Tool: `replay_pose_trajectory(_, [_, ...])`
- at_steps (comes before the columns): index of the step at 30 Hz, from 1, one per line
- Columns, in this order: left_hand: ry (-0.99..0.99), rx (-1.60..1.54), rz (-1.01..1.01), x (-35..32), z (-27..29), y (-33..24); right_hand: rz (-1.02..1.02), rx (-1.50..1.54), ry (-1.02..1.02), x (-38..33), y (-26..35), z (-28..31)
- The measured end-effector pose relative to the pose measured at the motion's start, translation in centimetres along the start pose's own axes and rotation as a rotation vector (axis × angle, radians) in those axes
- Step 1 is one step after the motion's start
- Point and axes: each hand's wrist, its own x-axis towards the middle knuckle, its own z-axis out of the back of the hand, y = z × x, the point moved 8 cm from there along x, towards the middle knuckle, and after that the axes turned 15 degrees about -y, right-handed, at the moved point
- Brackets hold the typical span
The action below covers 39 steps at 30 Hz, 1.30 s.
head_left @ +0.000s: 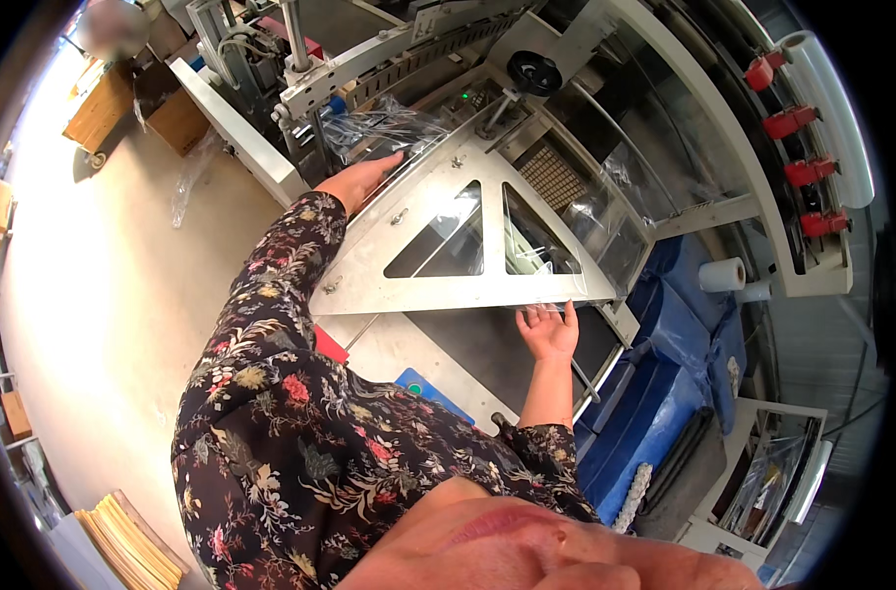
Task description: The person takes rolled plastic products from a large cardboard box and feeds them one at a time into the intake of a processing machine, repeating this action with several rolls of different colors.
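Observation:
In front of me is a pale triangular metal plate [433,292] with two cut-out windows, part of a film wrapping machine. My left hand [364,182] reaches along its far left edge, fingers stretched out beside crumpled clear plastic film [384,128]. My right hand [548,334] is palm up at the plate's near right edge, thumb apart, its fingertips partly hidden under the edge. Thin clear film glints around those fingertips; no firm hold on it shows. Through the right window a pale flat item [526,246] is visible under film.
A black handwheel [534,74] stands beyond the plate. The raised frame [802,251] arches at right, near red clamps [807,172] and a film roll [831,118]. Blue covering [625,413] lies to the right. Wooden boxes [99,103] stand far left.

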Motion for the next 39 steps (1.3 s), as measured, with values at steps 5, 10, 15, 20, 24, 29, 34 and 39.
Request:
replay_pose_trajectory(5, [-0.085, 0.052, 0.137, 2.2, 2.8, 1.4, 0.052, -0.069, -0.003, 0.1, -0.9, 0.1])
replay_pose_trajectory(10, [-0.170, 0.009, 0.135, 1.0, 5.9, 1.2, 0.001, -0.101, 0.029, -0.1, -2.6, -0.9])
replay_pose_trajectory(15, [-0.084, -0.132, 0.188, 0.2, 3.4, 1.7, -0.019, -0.133, 0.053, -1.7, -3.6, -1.6])
replay_pose_trajectory(20, [-0.067, -0.126, 0.187, 1.5, 3.9, 1.9, -0.044, -0.153, 0.060, -2.6, -4.6, -1.3])
replay_pose_trajectory(24, [-0.357, -0.208, 0.106, 1.9, 7.8, 1.1, -0.014, -0.206, 0.114, -2.7, -4.9, -0.4])
replay_pose_trajectory(29, [-0.019, -0.205, 0.305, 0.5, 1.9, 3.2, -0.017, -0.206, 0.017, -1.9, -4.9, 3.1])
replay_pose_trajectory(34, [-0.160, 0.044, 0.124, 3.1, 2.4, 3.8, -0.019, -0.299, 0.041, -2.3, -4.7, 6.8])
replay_pose_trajectory(39, [-0.440, 0.189, -0.070, 5.8, 6.7, 2.7, 0.020, -0.320, -0.030, -4.8, -4.4, 12.8])
